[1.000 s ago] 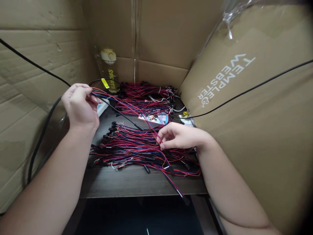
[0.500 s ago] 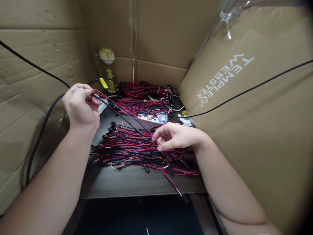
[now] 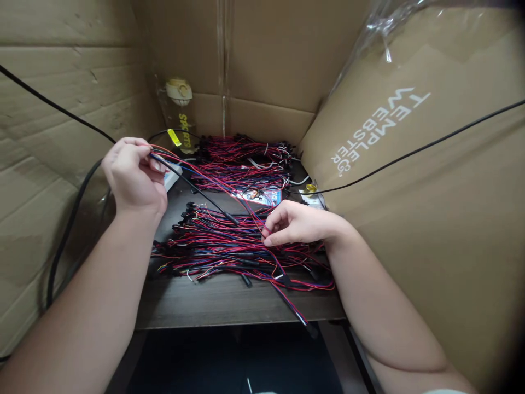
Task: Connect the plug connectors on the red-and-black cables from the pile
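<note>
My left hand is raised at the left, its thumb and fingers pinched on one end of a wire harness of red, orange, blue and black wires. From there the wires slope down to the right, and a black sheathed lead with a thick tip hangs among them. My right hand pinches the same wires lower down, over a wide pile of wire harnesses. Below this hand the wires run on across the pile. The exact ends inside my left fingers are hidden.
Two more bundles of harnesses lie behind, beside a printed card. A bottle with a cream lid and a white power strip stand left. Cardboard walls surround the dark tabletop. A black cable crosses the right side.
My right hand has shifted slightly up and right along the wires, which now look tauter. The left hand keeps its pinch, barely moved.
</note>
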The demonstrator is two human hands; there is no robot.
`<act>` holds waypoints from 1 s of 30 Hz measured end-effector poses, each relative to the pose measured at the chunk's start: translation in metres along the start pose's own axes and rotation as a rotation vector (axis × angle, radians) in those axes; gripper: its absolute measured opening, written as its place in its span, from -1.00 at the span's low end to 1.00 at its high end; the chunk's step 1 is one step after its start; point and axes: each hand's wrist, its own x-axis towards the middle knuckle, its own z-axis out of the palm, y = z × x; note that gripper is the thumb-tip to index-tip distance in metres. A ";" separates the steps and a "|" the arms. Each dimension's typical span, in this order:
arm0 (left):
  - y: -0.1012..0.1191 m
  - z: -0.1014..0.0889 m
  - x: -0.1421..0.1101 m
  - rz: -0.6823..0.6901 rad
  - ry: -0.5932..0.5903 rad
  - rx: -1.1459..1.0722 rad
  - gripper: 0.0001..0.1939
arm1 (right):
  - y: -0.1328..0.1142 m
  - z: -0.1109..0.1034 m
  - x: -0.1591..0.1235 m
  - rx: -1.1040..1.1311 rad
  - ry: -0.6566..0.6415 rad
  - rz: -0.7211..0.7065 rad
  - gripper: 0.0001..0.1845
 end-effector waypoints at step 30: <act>-0.003 -0.003 -0.023 -0.199 -0.442 0.019 -0.96 | -0.021 0.023 0.005 0.426 0.261 -0.325 -0.76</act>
